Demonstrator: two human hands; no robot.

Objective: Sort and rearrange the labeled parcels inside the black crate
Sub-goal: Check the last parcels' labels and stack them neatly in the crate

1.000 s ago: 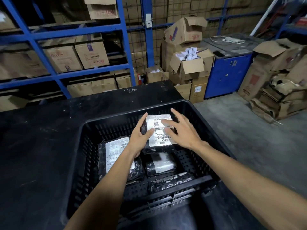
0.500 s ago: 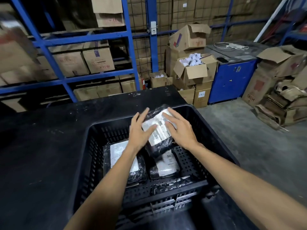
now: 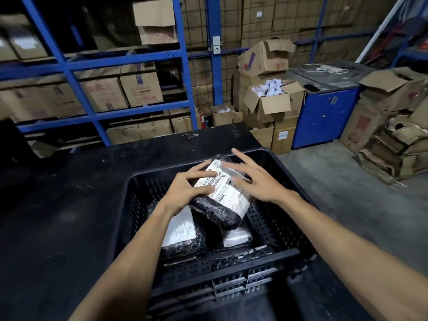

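A black perforated crate [image 3: 273,218] sits on a black table. Above its middle I hold a black-wrapped parcel with a white barcode label [image 3: 225,193], tilted, its far end raised. My left hand [image 3: 187,191] grips its left edge with curled fingers. My right hand [image 3: 257,179] lies on its right side, fingers spread and blurred. On the crate floor lie a flat labeled parcel [image 3: 180,232] at the left, partly under my left forearm, and a smaller labeled parcel [image 3: 236,237] at the right. A crumpled black-wrapped item [image 3: 240,257] rests against the near wall.
The black table [image 3: 58,216] stretches to the left and behind the crate. Blue shelving [image 3: 92,114] with cardboard boxes stands beyond it. Open cartons [image 3: 271,103], a blue cabinet [image 3: 324,114] and flattened cardboard [image 3: 393,149] stand on the grey floor to the right.
The held parcel has risen out of the crate's back part and turned to a tilt. Both hands rose with it, and my right hand's fingers have spread wider.
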